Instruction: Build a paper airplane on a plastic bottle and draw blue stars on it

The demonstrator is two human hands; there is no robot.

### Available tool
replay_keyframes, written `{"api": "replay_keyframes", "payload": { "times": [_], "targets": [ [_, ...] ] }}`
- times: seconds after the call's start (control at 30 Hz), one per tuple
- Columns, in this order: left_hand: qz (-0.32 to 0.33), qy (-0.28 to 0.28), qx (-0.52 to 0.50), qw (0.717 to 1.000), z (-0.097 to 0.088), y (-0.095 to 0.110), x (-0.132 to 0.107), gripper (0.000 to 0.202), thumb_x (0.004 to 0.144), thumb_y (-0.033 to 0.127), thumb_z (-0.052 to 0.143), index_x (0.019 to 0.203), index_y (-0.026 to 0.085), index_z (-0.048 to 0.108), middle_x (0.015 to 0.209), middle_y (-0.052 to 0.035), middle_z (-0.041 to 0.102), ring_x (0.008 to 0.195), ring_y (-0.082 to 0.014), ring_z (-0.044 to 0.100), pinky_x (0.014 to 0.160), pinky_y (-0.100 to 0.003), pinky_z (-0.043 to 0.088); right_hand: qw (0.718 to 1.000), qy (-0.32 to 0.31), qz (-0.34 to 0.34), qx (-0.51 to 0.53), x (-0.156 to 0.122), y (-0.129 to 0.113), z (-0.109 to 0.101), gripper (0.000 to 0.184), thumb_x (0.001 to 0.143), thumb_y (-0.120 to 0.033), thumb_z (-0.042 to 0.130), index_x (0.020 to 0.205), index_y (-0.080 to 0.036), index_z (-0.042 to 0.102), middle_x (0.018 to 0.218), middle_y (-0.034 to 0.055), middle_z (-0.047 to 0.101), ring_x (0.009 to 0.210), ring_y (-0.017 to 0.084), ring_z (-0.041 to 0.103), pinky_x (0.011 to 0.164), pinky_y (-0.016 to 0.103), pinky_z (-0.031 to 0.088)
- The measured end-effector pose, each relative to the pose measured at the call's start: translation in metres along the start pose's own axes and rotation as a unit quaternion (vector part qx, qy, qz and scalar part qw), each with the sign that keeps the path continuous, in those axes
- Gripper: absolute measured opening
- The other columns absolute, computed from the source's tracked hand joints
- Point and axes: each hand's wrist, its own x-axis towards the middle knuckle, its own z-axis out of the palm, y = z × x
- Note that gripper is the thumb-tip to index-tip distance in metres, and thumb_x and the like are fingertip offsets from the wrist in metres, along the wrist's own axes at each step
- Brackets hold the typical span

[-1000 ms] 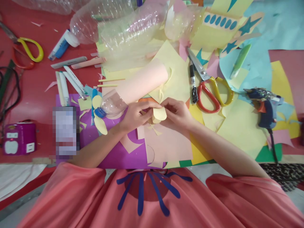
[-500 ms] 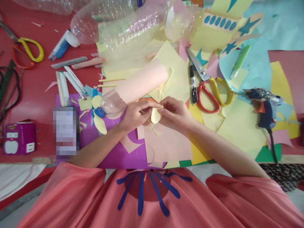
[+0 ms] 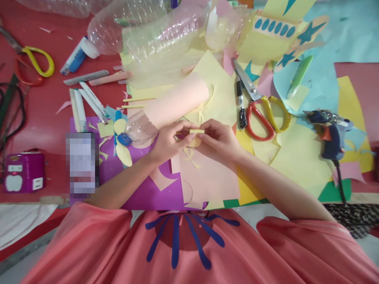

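Head view, near edge first: coral-pink garment (image 3: pixel 189 244) with dark blue petal marks fills the bottom. Both forearms reach up from it to the table middle. Left hand (image 3: pixel 170 142) and right hand (image 3: pixel 220 139) meet fingertip to fingertip, both pinching one small pale yellow paper cutout (image 3: pixel 196 131), seen edge-on as a thin strip between the thumbs and forefingers; more of the same yellow shows just under the fingers. Both grips closed on that piece. It sits above a pink paper sheet (image 3: pixel 207 177) that overlaps a purple sheet (image 3: pixel 142 193). Thin yellow scraps (image 3: pixel 189 157) lie on the pink sheet just below the hands. Left of the left hand: clear plastic bottle (image 3: pixel 139 129) with a blue neck, body wrapped in a pink paper roll (image 3: pixel 177 100), yellow petal shapes (image 3: pixel 123 154) at its neck. Right of the hands: red-and-yellow scissors (image 3: pixel 260 106) beside a black marker (image 3: pixel 240 102), both on yellow paper. Further right, blue glue gun (image 3: pixel 331 130). Far left, purple power strip (image 3: pixel 23 172) on the red table (image 3: pixel 44 106). Far edge: several clear bottles (image 3: pixel 160 31), white glue sticks (image 3: pixel 85 102), a second pair of scissors (image 3: pixel 34 63).
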Motion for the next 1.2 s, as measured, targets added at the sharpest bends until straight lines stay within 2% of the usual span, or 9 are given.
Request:
{"api": "replay_keyframes", "payload": {
  "times": [0.23, 0.43, 0.6, 0.7, 0.9, 1.2],
  "targets": [
    [0.017, 0.018, -0.012, 1.0, 0.0018, -0.0047, -0.0011, 0.03, 0.088, 0.047, 0.067, 0.091, 0.017, 0.067, 0.088, -0.0032, 0.076, 0.078, -0.0112, 0.072, 0.073, -0.019, 0.059, 0.999, 0.024, -0.019, 0.015, 0.0011, 0.0012, 0.0015, 0.017, 0.082, -0.034, 0.065, 0.084, -0.018, 0.058, 0.068, -0.0037, 0.054, 0.058, 0.007, 0.049, 0.054, 0.025, 0.036],
    [0.005, 0.012, -0.004, 1.0, 0.0008, -0.0021, -0.0012, 0.031, 0.088, 0.048, 0.067, 0.092, 0.017, 0.067, 0.087, -0.003, 0.076, 0.077, -0.0119, 0.072, 0.072, -0.02, 0.059, 1.0, 0.013, -0.014, 0.01, 0.0011, 0.0022, 0.0004, 0.016, 0.083, -0.033, 0.064, 0.084, -0.018, 0.06, 0.07, -0.0028, 0.057, 0.059, 0.007, 0.05, 0.055, 0.025, 0.036],
    [0.0, 0.013, 0.002, 1.0, 0.0003, -0.0025, -0.0008, 0.036, 0.088, 0.053, 0.064, 0.091, 0.017, 0.068, 0.086, -0.0032, 0.075, 0.076, -0.0119, 0.072, 0.07, -0.02, 0.059, 1.0, 0.014, -0.011, 0.001, 0.0004, 0.0031, 0.0005, 0.024, 0.085, -0.04, 0.064, 0.083, -0.017, 0.061, 0.071, -0.0011, 0.059, 0.061, 0.008, 0.051, 0.057, 0.026, 0.038],
    [0.011, 0.017, 0.012, 1.0, 0.0004, -0.0028, -0.0002, 0.034, 0.089, 0.051, 0.063, 0.091, 0.017, 0.068, 0.085, -0.0028, 0.075, 0.072, -0.0106, 0.07, 0.066, -0.019, 0.058, 1.0, 0.013, -0.014, -0.002, 0.0003, 0.0029, 0.0003, 0.028, 0.086, -0.045, 0.065, 0.082, -0.017, 0.061, 0.071, -0.0007, 0.059, 0.062, 0.009, 0.053, 0.058, 0.026, 0.038],
    [0.029, 0.016, 0.024, 0.999, 0.0004, -0.0007, 0.0002, 0.025, 0.092, 0.04, 0.061, 0.09, 0.017, 0.069, 0.083, -0.0022, 0.074, 0.07, -0.0093, 0.068, 0.065, -0.017, 0.056, 1.0, 0.017, -0.013, -0.009, -0.0002, 0.0014, -0.0004, 0.023, 0.085, -0.038, 0.064, 0.081, -0.016, 0.062, 0.071, -0.0004, 0.06, 0.062, 0.008, 0.053, 0.057, 0.026, 0.038],
    [0.014, 0.012, 0.044, 0.999, 0.0002, -0.0014, -0.0003, 0.027, 0.093, 0.042, 0.059, 0.09, 0.018, 0.069, 0.084, -0.0024, 0.074, 0.073, -0.0111, 0.068, 0.067, -0.02, 0.056, 1.0, 0.014, -0.01, -0.001, 0.0004, 0.0029, 0.0009, 0.021, 0.084, -0.038, 0.065, 0.081, -0.017, 0.061, 0.069, -0.0018, 0.059, 0.06, 0.008, 0.052, 0.056, 0.025, 0.038]
  ]
}}
